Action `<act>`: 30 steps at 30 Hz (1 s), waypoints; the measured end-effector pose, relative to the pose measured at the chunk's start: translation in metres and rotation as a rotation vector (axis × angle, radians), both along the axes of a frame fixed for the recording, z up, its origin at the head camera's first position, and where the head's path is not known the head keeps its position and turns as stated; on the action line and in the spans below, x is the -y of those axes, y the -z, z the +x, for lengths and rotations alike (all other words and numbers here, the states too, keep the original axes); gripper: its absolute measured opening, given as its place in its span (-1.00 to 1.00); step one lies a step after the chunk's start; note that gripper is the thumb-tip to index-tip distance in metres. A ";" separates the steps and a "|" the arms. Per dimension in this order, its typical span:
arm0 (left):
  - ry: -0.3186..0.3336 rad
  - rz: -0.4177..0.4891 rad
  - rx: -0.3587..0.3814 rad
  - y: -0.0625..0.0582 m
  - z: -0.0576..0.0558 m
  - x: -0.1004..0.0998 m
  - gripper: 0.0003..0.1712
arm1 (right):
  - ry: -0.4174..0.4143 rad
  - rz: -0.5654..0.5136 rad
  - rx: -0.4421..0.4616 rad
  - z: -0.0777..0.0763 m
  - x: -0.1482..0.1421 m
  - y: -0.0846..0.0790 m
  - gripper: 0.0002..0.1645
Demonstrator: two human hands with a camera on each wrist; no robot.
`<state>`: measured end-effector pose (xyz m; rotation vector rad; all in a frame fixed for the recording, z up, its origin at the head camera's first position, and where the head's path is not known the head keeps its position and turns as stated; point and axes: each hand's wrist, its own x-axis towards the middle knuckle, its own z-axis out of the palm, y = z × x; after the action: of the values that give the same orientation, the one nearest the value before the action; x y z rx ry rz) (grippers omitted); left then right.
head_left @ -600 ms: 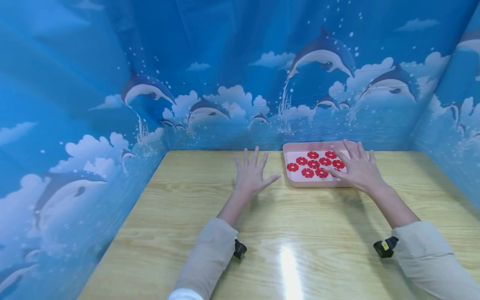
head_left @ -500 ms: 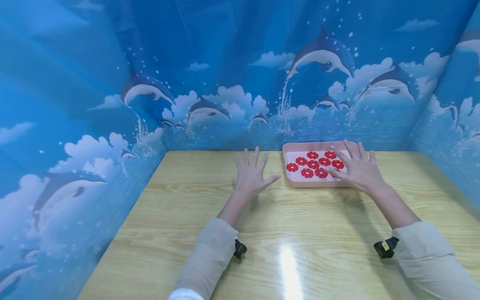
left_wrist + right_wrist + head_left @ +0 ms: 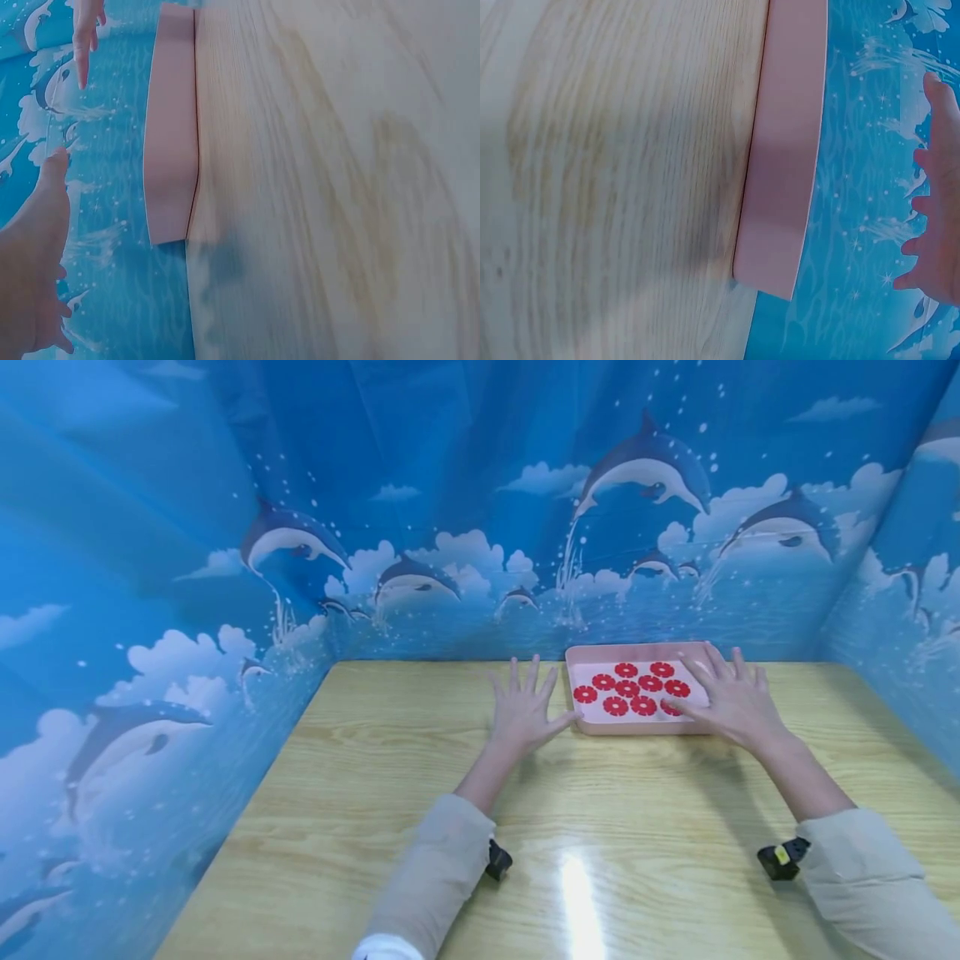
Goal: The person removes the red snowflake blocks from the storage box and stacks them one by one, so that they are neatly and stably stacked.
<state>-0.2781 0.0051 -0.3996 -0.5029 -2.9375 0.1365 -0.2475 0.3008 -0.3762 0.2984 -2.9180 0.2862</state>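
Both bare hands are empty, fingers spread and extended. Left hand (image 3: 525, 717) is raised beside the near-left corner of a shallow pink rectangular tray (image 3: 637, 728), its thumb overlapping that corner in the head view; the left wrist view shows a gap between them. Right hand (image 3: 738, 703) hovers over the tray's right end, thumb partly hiding one of the flat red notched discs (image 3: 618, 689), which lie spread inside. Tray sits at the far edge of the pale wood-grain table (image 3: 360, 777), before a blue dolphin-print backdrop (image 3: 465, 443).
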 end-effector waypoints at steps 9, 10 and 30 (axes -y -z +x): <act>0.022 0.051 -0.006 0.010 -0.002 -0.022 0.02 | 0.018 -0.024 0.020 0.002 -0.018 0.004 0.03; 0.023 0.061 -0.007 0.012 -0.003 -0.024 0.02 | 0.022 -0.029 0.022 0.002 -0.019 0.005 0.03; -0.007 0.840 0.239 0.048 -0.006 -0.057 -0.06 | 0.143 -0.337 0.139 0.004 -0.051 0.040 -0.02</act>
<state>-0.2838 0.0623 -0.4471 -0.3770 -2.8361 -1.1656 -0.2434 0.3514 -0.4166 0.0178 -2.9352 0.7911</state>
